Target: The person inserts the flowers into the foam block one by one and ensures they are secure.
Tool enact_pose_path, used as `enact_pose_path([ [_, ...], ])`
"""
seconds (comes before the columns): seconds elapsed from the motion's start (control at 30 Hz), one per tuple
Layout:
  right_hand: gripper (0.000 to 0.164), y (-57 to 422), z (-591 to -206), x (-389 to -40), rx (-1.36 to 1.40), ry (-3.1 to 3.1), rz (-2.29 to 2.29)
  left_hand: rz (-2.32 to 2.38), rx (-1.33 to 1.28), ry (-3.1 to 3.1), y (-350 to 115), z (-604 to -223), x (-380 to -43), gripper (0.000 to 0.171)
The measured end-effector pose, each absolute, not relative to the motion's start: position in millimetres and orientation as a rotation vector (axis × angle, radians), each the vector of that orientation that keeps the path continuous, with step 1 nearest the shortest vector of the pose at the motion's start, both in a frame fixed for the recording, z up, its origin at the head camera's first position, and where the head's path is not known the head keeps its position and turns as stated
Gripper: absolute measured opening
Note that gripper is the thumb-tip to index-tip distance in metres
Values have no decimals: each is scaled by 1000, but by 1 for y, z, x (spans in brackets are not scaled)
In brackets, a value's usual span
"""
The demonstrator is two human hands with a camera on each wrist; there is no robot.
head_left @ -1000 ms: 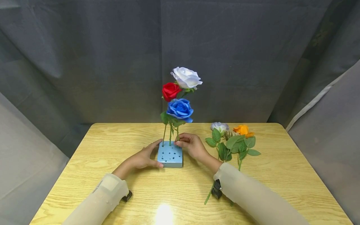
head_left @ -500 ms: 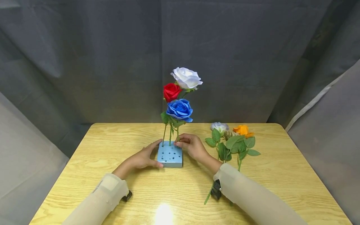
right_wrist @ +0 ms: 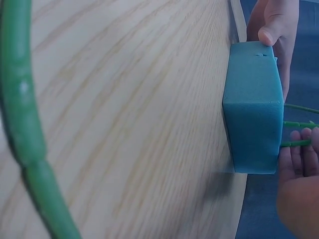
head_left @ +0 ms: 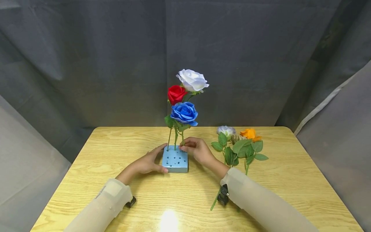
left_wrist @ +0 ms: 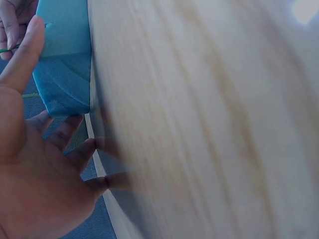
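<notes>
A light blue foam block with several holes in its top sits on the table. Three artificial roses stand in its back row: red, white and blue. My left hand holds the block at its left side, thumb at the front corner and forefinger toward the back; its other fingers spread free in the left wrist view. My right hand pinches the rightmost green stem low down, close to the block. Which bloom that stem carries is hard to tell, as leaves overlap. Fingertips partly hide its hole.
Right of the block, a pale lilac rose and an orange flower lie on the wooden table with leaves and long stems. My right forearm crosses over those stems. A grey curtain hangs behind the table.
The blue rose has shifted slightly to the left, and the pinched stem has moved a touch with it. Both hands and the block stay practically in place.
</notes>
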State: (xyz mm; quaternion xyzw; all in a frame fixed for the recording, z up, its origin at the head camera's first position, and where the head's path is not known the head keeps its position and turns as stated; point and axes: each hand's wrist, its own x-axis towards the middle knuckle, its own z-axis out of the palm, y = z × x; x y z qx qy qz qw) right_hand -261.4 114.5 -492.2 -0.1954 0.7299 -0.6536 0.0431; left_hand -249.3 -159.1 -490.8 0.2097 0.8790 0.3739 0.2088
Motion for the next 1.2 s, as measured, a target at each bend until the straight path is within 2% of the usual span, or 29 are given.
enact_pose_path([
  [0.4, 25, 123, -486, -258, -501, 2281, -1964, 1037, 579, 2449, -158, -493, -251, 115],
  [1.2, 34, 165, -492, -239, -345, 2239, -2018, 1025, 582, 2456, -159, -493, -251, 117],
])
